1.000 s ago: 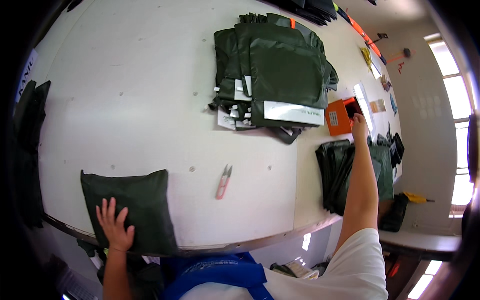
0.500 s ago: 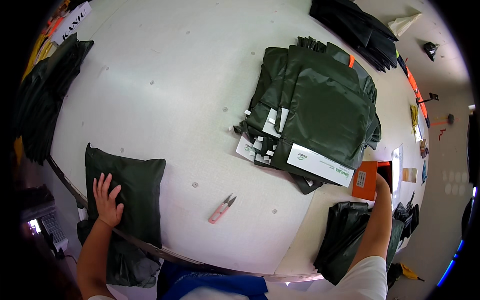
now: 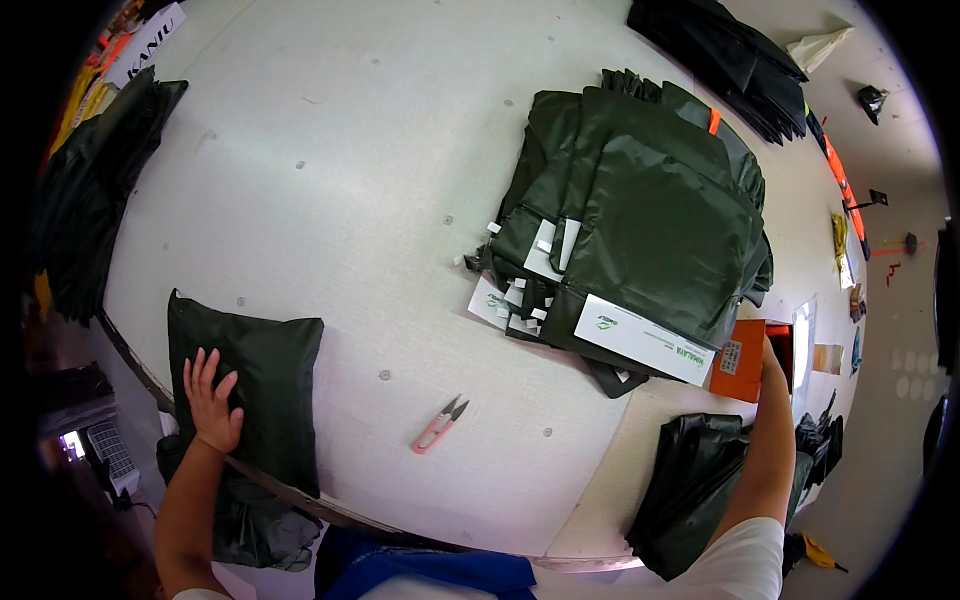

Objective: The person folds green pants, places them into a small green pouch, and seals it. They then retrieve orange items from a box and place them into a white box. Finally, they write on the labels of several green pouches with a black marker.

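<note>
My left hand (image 3: 212, 404) lies flat with its fingers a little spread on a dark green fabric piece (image 3: 272, 385) at the table's near left edge. More dark cloth hangs below that edge. On the right, my right hand reaches into or behind a small orange box (image 3: 737, 362); its fingers are hidden there, and only the wrist (image 3: 770, 368) shows. Beside the box stands a pile of dark green bags (image 3: 660, 215) with white printed cards attached. Pink-handled thread snips (image 3: 440, 425) lie with blades apart on the table between my arms.
Folded black-green material (image 3: 690, 475) lies under my right forearm. Black fabric stacks rest at the far left (image 3: 105, 200) and far right (image 3: 725, 65) edges. The pale table (image 3: 380, 250) has a curved-looking near edge. A white sheet (image 3: 803, 345) stands past the orange box.
My right forearm has shifted slightly, and the hand is deeper out of sight at the orange box. The left hand stays on the green piece. The whole view has moved a little.
</note>
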Motion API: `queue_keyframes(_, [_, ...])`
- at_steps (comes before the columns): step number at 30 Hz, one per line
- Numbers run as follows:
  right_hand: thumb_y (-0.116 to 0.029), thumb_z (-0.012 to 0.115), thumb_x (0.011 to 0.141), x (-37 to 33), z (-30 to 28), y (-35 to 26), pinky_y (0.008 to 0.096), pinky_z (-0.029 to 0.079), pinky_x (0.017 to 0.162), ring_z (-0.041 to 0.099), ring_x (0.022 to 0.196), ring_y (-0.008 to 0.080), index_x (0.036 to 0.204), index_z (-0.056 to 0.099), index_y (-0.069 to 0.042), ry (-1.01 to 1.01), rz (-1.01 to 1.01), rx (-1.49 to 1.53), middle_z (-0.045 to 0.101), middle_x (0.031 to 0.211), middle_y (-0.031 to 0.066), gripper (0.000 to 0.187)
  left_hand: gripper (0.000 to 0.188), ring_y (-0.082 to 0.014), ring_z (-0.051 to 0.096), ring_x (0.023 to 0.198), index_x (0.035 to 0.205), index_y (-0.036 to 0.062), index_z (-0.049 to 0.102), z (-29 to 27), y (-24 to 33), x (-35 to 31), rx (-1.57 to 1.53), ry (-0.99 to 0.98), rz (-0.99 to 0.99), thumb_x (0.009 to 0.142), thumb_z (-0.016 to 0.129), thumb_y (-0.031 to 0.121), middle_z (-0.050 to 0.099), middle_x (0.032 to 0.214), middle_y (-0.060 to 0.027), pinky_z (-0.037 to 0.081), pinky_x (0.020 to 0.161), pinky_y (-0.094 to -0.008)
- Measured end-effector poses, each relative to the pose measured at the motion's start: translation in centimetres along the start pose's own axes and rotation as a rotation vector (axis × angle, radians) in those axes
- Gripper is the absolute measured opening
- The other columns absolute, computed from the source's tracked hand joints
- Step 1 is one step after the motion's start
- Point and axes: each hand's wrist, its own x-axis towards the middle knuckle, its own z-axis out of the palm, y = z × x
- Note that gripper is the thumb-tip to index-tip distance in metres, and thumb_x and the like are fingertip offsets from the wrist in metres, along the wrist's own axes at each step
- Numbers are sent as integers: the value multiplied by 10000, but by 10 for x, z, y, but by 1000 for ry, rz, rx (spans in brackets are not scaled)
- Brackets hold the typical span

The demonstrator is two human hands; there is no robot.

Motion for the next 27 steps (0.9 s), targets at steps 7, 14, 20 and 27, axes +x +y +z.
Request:
queue_keyframes(7, [-222, 614, 913, -2, 2, 0, 356, 532, 781, 640, 926, 187, 1153, 634, -47, -29, 83, -41, 662, 1076, 92, 298, 477, -459, 325, 1345, 1283, 145, 446, 1, -4, -5, -15, -7, -1, 981, 298, 484, 364, 1454, -212, 175, 1108, -611])
queue_keyframes(14, [-231, 585, 927, -22, 10, 22, 359, 539, 764, 647, 903, 203, 1114, 635, -56, -100, 33, -330, 662, 1028, 87, 261, 508, -466, 324, 1345, 1334, 135, 422, 4, -8, 2, -13, 1, 44, 983, 304, 482, 358, 1457, -235, 192, 1092, -628])
queue_keyframes(20, [-212, 551, 933, -37, 36, 11, 343, 541, 701, 654, 815, 207, 1059, 638, -58, -91, -370, -831, 661, 954, 81, 217, 510, -474, 293, 1366, 1375, 120, 372, 6, -6, -14, 50, -24, 26, 1003, 250, 447, 327, 1474, -254, 180, 1101, -627])
queue_keyframes(27, [-191, 617, 826, -45, -41, 40, 379, 517, 772, 650, 937, 292, 1030, 634, -3, 1020, -77, -792, 660, 1061, 173, 279, 499, -476, 276, 1373, 1367, 104, 361, 9, -6, 1, 55, -57, 54, 1006, 240, 425, 318, 1475, -258, 171, 1106, -628])
